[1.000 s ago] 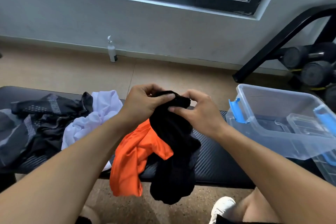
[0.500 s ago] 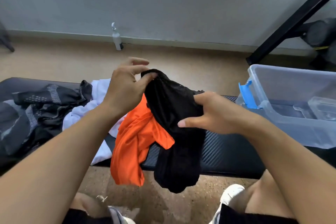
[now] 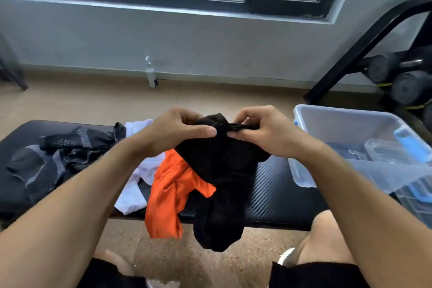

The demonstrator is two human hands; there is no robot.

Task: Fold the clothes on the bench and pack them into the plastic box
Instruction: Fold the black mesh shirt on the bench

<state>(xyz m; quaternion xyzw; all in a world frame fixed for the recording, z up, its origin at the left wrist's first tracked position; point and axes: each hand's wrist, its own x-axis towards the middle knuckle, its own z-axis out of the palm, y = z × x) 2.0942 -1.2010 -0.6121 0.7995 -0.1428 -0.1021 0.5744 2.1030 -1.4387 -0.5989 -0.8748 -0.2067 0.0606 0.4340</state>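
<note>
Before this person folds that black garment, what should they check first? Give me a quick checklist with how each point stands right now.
1. Both hands hold the black garment: ok. The left hand and the right hand pinch its top edge.
2. Garment free of other clothes: not ok. The orange garment hangs tangled against it.
3. Garment spread flat for folding: not ok. It hangs bunched over the bench edge.
4. Plastic box open and within reach: ok. It sits lidless at the right end of the bench.
5. Room in the box: cannot tell. Something clear lies inside.
6. Other clothes waiting: ok. The white garment and the grey-patterned garment lie on the bench.
</note>
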